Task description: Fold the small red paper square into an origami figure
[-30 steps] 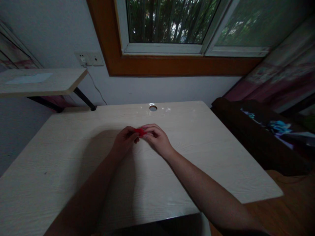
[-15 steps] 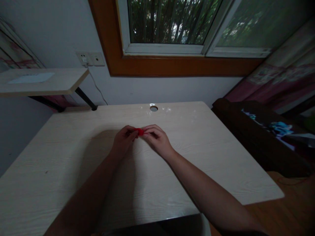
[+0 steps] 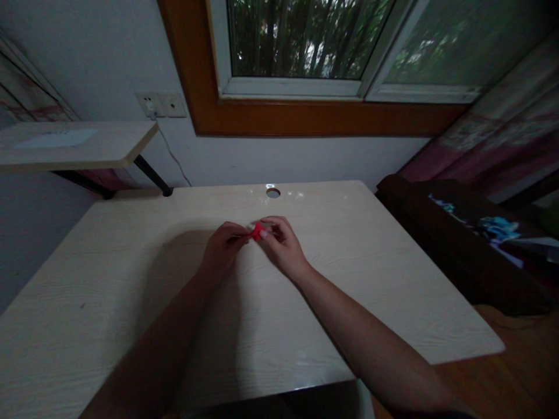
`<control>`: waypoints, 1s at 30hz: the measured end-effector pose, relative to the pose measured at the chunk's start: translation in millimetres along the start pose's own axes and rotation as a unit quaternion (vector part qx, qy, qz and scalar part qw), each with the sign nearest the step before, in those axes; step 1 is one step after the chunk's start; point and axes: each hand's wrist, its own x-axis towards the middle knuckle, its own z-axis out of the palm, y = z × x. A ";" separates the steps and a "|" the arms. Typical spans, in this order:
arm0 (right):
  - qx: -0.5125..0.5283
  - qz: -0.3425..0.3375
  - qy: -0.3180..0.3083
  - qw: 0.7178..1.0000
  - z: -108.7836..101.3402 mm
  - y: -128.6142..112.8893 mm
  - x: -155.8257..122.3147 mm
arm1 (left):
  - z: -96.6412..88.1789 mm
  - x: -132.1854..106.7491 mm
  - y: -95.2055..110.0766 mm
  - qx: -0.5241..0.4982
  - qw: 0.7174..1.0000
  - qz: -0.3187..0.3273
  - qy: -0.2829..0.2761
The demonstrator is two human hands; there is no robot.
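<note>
Between my fingertips is a small red folded piece (image 3: 257, 231), perhaps paper or cloth; its exact kind cannot be made out. My left hand (image 3: 222, 244) pinches its narrow left end between thumb and forefinger. My right hand (image 3: 286, 245) grips the wider right part, with the thumb lying on its near face and the fingers behind. Both hands are just above the far middle of the pale wood-grain desk (image 3: 349, 279), and their shadows fall to the left.
A raised shelf (image 3: 126, 139) with a white sheet (image 3: 56, 138) stands at the back left on black posts. A cable hole (image 3: 273, 192) sits near the desk's back edge. A white cord (image 3: 172, 151) hangs from the wall socket (image 3: 151, 105). Dark furniture (image 3: 437, 233) stands at the right.
The red piece has shifted slightly right and turned, showing a wider, pointed shape. My right thumb now lies over it, and my left fingers have moved to its narrow end.
</note>
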 end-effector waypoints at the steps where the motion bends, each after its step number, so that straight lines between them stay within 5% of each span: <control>1: 0.001 0.009 -0.009 1.000 -0.2 1.0 -0.3 | 0.0 0.0 -0.5 0.004 1.000 0.003 -0.001; 12: 0.021 0.031 -0.042 0.998 0.8 4.3 -1.5 | -0.6 -0.4 0.2 0.078 0.995 0.065 -0.010; 20: -0.050 -0.019 -0.044 0.998 -3.4 0.4 -1.7 | -0.4 -1.5 -3.2 0.075 0.990 0.102 -0.060; 30: -0.114 -0.121 -0.061 0.984 -6.2 -1.9 -0.8 | -3.9 1.7 5.9 0.165 0.969 0.183 -0.025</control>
